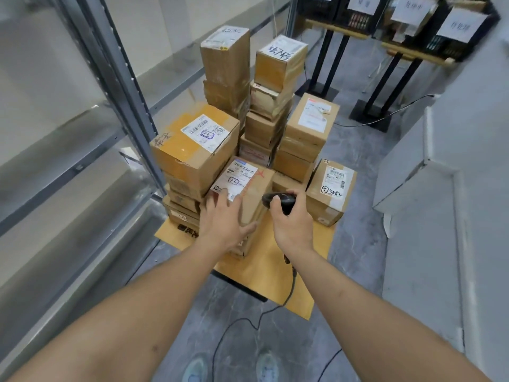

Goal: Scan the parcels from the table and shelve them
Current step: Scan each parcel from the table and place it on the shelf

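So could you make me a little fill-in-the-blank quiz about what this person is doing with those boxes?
1. The right hand holds a black ____, its cable trailing down to the floor.
2. The left hand rests with spread fingers on a cardboard ____ that bears a white label.
3. The parcels stand stacked on a low table beside a grey metal ____.

Missing words: scanner; parcel; shelf

A parcel storeroom: stacked labelled cartons [194, 144], grey metal shelving [115, 78], labelled black crates [451, 37].
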Tool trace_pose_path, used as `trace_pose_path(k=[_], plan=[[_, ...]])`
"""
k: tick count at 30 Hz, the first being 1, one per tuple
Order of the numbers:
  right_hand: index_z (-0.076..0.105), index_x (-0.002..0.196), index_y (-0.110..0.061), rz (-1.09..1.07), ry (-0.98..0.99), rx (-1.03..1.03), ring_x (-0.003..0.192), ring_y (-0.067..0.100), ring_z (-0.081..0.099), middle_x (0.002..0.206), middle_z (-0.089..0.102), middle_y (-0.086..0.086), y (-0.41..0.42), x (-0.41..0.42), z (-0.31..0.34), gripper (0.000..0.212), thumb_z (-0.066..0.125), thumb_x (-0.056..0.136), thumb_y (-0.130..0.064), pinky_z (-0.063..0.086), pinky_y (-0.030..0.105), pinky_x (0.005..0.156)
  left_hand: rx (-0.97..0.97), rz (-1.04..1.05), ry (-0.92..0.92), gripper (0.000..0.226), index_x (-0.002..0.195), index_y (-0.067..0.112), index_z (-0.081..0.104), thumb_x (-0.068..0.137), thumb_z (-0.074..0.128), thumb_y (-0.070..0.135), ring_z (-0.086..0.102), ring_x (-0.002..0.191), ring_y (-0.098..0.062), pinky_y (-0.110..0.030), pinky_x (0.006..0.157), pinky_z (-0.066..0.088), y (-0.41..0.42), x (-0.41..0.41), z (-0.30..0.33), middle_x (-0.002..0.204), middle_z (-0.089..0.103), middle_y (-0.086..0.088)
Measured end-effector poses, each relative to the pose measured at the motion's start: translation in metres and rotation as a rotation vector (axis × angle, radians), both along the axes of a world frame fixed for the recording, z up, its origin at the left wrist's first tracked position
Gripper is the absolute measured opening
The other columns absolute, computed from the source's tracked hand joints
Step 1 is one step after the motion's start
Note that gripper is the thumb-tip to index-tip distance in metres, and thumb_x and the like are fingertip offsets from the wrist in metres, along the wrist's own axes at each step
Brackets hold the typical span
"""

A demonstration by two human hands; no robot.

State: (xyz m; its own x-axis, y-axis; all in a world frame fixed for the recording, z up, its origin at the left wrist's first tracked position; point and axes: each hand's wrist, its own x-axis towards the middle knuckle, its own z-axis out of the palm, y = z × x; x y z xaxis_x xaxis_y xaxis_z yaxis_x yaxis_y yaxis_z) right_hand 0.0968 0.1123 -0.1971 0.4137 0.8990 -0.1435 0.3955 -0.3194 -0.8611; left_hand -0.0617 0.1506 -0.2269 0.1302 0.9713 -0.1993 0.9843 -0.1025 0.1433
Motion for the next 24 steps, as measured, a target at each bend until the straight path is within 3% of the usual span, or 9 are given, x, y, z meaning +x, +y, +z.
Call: trace_pose_path(k=[4, 11, 17, 20, 24], plan=[[0.048, 0.127, -0.031, 0.022, 0.01, -0.002, 0.088, 0.01, 0.065, 0.099, 0.066, -0.014, 0.0, 0.013, -0.003, 0.03, 0.055, 0.103, -0.048, 0.055, 0.039, 0.082, 0.0, 0.027, 0.023, 0.091, 0.162, 0.038, 0.026, 0.087, 0.045, 0.086, 0.021, 0.148, -0.045, -0.059, 0.124, 0.02, -0.004, 0.01, -0.006, 0.166, 0.023, -0.013], [0.048, 0.127, -0.033, 0.013, -0.005, 0.001, 0.09, 0.013, 0.066, 0.099, 0.066, -0.015, -0.003, 0.024, 0.0, 0.03, 0.054, 0.102, -0.049, 0.056, 0.041, 0.082, 0.047, 0.026, 0.056, 0.09, 0.158, 0.043, 0.035, 0.082, 0.038, 0.091, 0.037, 0.132, -0.039, -0.055, 0.121, 0.024, -0.016, 0.026, 0.002, 0.152, 0.039, -0.011], [0.047, 0.127, -0.034, 0.005, -0.016, 0.013, 0.089, 0.012, 0.066, 0.098, 0.066, -0.015, -0.008, 0.028, 0.005, 0.03, 0.053, 0.103, -0.05, 0.059, 0.044, 0.083, -0.093, 0.223, 0.011, 0.123, 0.163, 0.036, 0.018, 0.063, 0.045, 0.102, 0.033, 0.14, -0.047, -0.055, 0.121, 0.028, -0.01, 0.028, -0.002, 0.154, 0.025, -0.027], [0.047, 0.128, -0.035, -0.005, -0.013, 0.009, 0.09, 0.011, 0.066, 0.099, 0.065, -0.015, -0.013, 0.031, 0.006, 0.03, 0.053, 0.103, -0.05, 0.059, 0.045, 0.085, -0.136, 0.227, -0.022, 0.126, 0.163, 0.033, 0.016, 0.061, 0.056, 0.095, 0.04, 0.13, -0.044, -0.052, 0.112, 0.038, -0.01, 0.031, 0.001, 0.145, 0.031, -0.023], [0.046, 0.126, -0.037, -0.03, -0.011, 0.017, 0.09, 0.013, 0.067, 0.099, 0.066, -0.014, -0.019, 0.031, 0.009, 0.028, 0.053, 0.102, -0.051, 0.06, 0.047, 0.085, -0.21, 0.269, -0.012, 0.132, 0.163, 0.031, 0.009, 0.059, 0.064, 0.092, 0.037, 0.132, -0.047, -0.053, 0.11, 0.039, -0.017, 0.037, 0.008, 0.149, 0.026, -0.027]])
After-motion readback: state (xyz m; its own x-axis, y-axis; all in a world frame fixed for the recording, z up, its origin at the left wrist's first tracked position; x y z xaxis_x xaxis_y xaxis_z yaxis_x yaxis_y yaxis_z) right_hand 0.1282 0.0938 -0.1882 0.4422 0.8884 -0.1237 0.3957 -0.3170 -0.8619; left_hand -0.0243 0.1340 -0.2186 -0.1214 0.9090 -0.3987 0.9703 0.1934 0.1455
